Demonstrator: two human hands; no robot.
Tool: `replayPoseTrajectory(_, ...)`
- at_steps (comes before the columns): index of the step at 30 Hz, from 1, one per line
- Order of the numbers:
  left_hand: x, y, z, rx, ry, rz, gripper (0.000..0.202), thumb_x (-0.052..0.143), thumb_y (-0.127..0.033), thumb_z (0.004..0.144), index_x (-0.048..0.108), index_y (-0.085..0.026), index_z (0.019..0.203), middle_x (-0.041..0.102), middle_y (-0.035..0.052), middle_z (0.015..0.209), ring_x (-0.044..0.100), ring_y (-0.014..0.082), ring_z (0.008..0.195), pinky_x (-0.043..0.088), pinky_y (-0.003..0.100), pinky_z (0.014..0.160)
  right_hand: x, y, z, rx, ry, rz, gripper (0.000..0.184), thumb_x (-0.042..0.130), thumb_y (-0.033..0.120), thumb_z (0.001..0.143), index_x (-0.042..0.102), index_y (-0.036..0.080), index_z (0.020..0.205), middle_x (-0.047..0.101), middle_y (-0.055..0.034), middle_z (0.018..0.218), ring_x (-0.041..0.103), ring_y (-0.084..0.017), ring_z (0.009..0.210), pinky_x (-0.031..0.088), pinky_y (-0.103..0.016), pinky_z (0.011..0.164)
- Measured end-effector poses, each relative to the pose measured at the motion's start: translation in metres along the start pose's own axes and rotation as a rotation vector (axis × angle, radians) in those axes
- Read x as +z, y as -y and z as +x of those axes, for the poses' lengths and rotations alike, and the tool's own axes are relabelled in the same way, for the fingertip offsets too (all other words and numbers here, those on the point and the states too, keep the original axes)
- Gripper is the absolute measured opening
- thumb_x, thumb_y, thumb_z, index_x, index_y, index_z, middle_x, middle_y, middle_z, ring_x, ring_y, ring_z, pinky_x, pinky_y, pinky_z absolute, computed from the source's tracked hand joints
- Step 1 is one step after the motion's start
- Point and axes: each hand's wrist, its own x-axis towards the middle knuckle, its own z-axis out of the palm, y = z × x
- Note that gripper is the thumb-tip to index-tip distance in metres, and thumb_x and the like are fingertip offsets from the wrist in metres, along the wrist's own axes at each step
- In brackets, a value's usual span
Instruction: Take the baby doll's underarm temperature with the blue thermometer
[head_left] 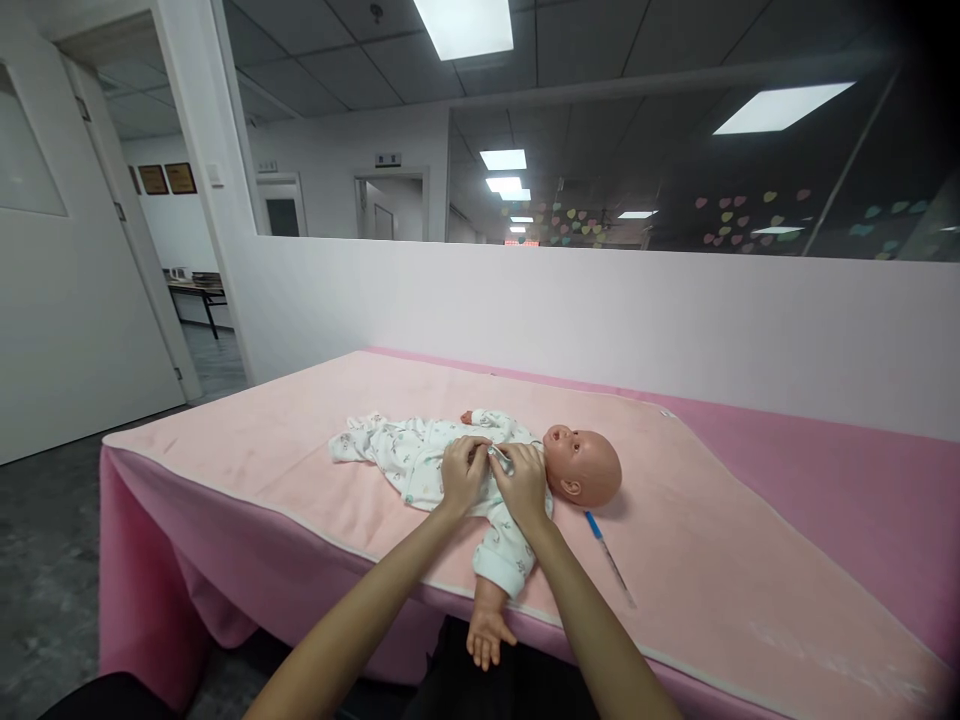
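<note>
A baby doll (585,468) lies on its back on the padded table, its head to the right. It wears a white printed onesie (420,465). Both my hands meet over its chest. My left hand (465,470) has its fingers pinched on the onesie's front. Close beside it, my right hand (523,480) pinches a fold of the same cloth near the neck. One doll arm reaches toward me, its hand hanging past the table's front edge. What exactly sits between my fingertips is partly hidden.
A thin stick with a blue end, like a thermometer (600,537), lies right of the doll's head. A pale pink pad (720,540) covers the table over a darker pink cloth (825,470). Behind stands a white wall (585,320) with glass above. A door (75,290) is at left.
</note>
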Motion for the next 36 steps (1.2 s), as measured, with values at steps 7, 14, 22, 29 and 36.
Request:
replayPoseTrajectory(7, -0.001, 0.000, -0.001, 0.010, 0.017, 0.015, 0.020, 0.039, -0.026, 0.078, 0.056, -0.019, 0.073, 0.059, 0.0016, 0.074, 0.052, 0.0143, 0.074, 0.038, 0.029, 0.072, -0.001, 0.000, 0.001, 0.001, 0.000, 0.021, 0.015, 0.046, 0.026, 0.080, 0.059, 0.020, 0.075, 0.060, -0.0020, 0.072, 0.050, -0.016, 0.075, 0.032, -0.028, 0.070)
replayPoseTrajectory(14, -0.004, -0.003, -0.005, 0.149, -0.119, 0.113, 0.019, 0.039, -0.023, 0.079, 0.056, -0.019, 0.071, 0.059, 0.0007, 0.071, 0.050, 0.0143, 0.073, 0.035, 0.032, 0.077, -0.002, 0.003, -0.001, -0.051, -0.069, 0.001, 0.015, 0.045, 0.026, 0.080, 0.058, 0.019, 0.076, 0.060, -0.0019, 0.072, 0.050, -0.015, 0.074, 0.033, -0.029, 0.073)
replayPoseTrajectory(22, -0.021, 0.012, 0.009, 0.141, -0.330, 0.230, 0.022, 0.040, -0.015, 0.076, 0.060, -0.022, 0.080, 0.061, -0.0004, 0.069, 0.049, 0.0169, 0.079, 0.030, 0.035, 0.083, -0.006, 0.006, -0.001, -0.081, -0.115, 0.023, 0.013, 0.046, 0.024, 0.080, 0.057, 0.019, 0.075, 0.059, -0.0024, 0.070, 0.050, -0.015, 0.073, 0.034, -0.030, 0.074)
replayPoseTrajectory(29, -0.027, 0.023, 0.010, 0.058, -0.238, 0.331, 0.028, 0.038, -0.010, 0.072, 0.058, -0.023, 0.088, 0.061, 0.0003, 0.078, 0.047, 0.0193, 0.082, 0.030, 0.037, 0.081, -0.004, 0.006, -0.001, -0.066, -0.138, 0.022, 0.012, 0.047, 0.023, 0.079, 0.056, 0.019, 0.074, 0.059, -0.0026, 0.072, 0.050, -0.015, 0.073, 0.034, -0.030, 0.073)
replayPoseTrajectory(36, -0.029, 0.023, 0.005, 0.168, 0.029, 0.406, 0.016, 0.038, -0.012, 0.069, 0.051, -0.020, 0.074, 0.057, 0.0016, 0.078, 0.046, 0.0179, 0.078, 0.032, 0.033, 0.075, -0.005, 0.006, -0.001, -0.055, -0.123, -0.001, 0.013, 0.046, 0.024, 0.080, 0.057, 0.019, 0.073, 0.059, -0.0021, 0.069, 0.051, -0.015, 0.072, 0.034, -0.030, 0.072)
